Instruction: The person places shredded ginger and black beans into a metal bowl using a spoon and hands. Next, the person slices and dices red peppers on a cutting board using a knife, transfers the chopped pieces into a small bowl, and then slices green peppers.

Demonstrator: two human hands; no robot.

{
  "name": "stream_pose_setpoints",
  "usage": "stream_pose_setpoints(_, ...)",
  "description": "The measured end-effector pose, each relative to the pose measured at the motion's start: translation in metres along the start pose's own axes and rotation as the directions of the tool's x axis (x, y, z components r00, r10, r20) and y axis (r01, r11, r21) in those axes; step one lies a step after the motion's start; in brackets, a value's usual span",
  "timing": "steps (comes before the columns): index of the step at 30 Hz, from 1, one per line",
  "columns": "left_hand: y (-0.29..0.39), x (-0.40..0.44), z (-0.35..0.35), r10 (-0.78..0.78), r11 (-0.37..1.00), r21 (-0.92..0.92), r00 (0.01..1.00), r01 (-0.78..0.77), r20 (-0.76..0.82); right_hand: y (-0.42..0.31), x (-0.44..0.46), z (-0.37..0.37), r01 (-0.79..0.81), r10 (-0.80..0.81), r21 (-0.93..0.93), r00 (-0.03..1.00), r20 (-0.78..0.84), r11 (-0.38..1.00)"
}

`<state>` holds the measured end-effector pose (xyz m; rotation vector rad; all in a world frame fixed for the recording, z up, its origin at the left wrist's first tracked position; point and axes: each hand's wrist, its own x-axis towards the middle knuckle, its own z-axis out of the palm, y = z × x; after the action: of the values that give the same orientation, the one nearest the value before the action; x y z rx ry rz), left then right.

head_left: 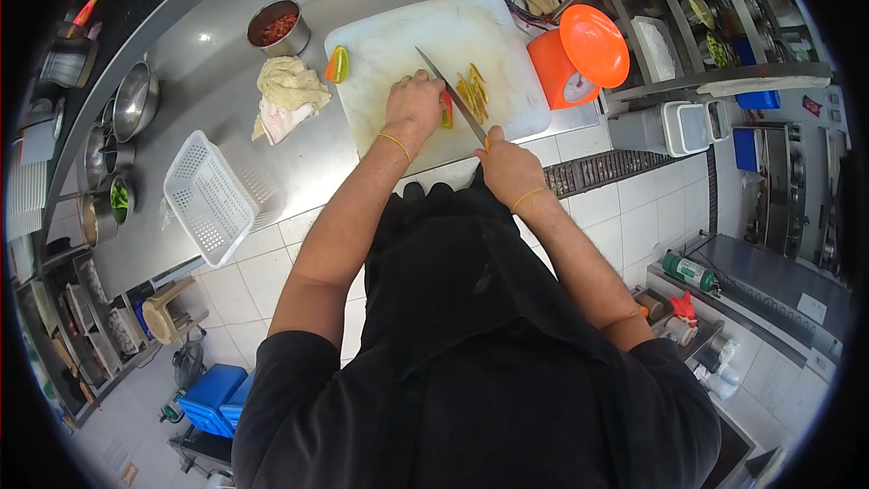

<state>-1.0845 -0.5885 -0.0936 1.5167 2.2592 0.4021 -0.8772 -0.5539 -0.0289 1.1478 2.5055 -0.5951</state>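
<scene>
My right hand [511, 170] is closed round the yellow handle of a kitchen knife [453, 95], its blade slanting up and left over the white cutting board [507, 27]. My left hand [415, 109] has its fingers bent down on a red and green bell pepper piece [446, 111], right beside the blade. Part of that piece is hidden under the fingers. Cut pepper strips [472, 93] lie just right of the knife. Another pepper piece [338, 64], orange and green, rests at the board's left edge.
An orange kitchen scale [554, 72] stands against the board's right side. To the left are a metal pot [279, 29] of chopped red food, a crumpled cloth [290, 95] and a white perforated basket [208, 199]. Metal bowls [136, 101] line the table's left side.
</scene>
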Motion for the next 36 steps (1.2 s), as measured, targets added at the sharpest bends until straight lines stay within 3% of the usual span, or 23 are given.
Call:
stream_pose_setpoints(6,-0.008,-0.003,0.001,0.003,0.996,-0.087,1.0,-0.004,-0.008,0.0,0.046,0.034,0.0,0.004,0.089,0.999,-0.047,0.996)
stream_pose_setpoints(9,-0.014,-0.004,0.005,0.035,0.996,-0.088,0.999,-0.034,0.004,-0.01,0.067,0.008,0.056,-0.052,0.112,0.998,-0.033,0.992)
stream_pose_setpoints(12,-0.02,0.001,0.001,0.05,0.995,-0.087,0.999,-0.048,0.016,-0.015,0.039,-0.009,0.02,-0.021,0.083,1.0,0.012,0.996)
stream_pose_setpoints(15,-0.023,0.001,0.001,0.046,0.994,-0.103,0.999,-0.044,0.014,-0.018,0.027,0.018,-0.071,0.067,0.121,0.997,0.037,0.99)
stream_pose_setpoints(18,-0.028,0.004,0.0,0.046,0.993,-0.105,0.999,-0.045,0.011,-0.017,0.053,0.037,-0.04,0.047,0.13,0.998,-0.045,0.991)
stream_pose_setpoints(24,-0.022,-0.002,-0.003,0.029,0.997,-0.078,1.0,-0.028,0.005,-0.024,0.042,-0.009,0.024,-0.024,0.05,1.0,0.003,0.998)
stream_pose_setpoints(27,-0.021,-0.004,-0.003,0.013,0.995,-0.103,0.999,-0.016,-0.029,-0.018,0.012,-0.003,-0.008,0.007,0.043,0.999,0.042,0.999)
stream_pose_setpoints(31,-0.025,-0.005,0.004,0.043,0.992,-0.112,0.996,-0.052,-0.078,-0.018,0.037,0.04,-0.063,0.066,0.107,0.997,-0.025,0.992)
stream_pose_setpoints(34,-0.027,-0.003,0.004,0.078,0.991,-0.104,0.994,-0.086,-0.079,-0.021,0.068,0.021,0.047,-0.042,0.126,0.998,-0.041,0.991)
stream_pose_setpoints(36,-0.027,-0.002,0.001,0.07,0.992,-0.096,0.993,-0.08,-0.098,-0.031,0.059,-0.009,0.01,-0.015,0.139,0.999,0.032,0.99)
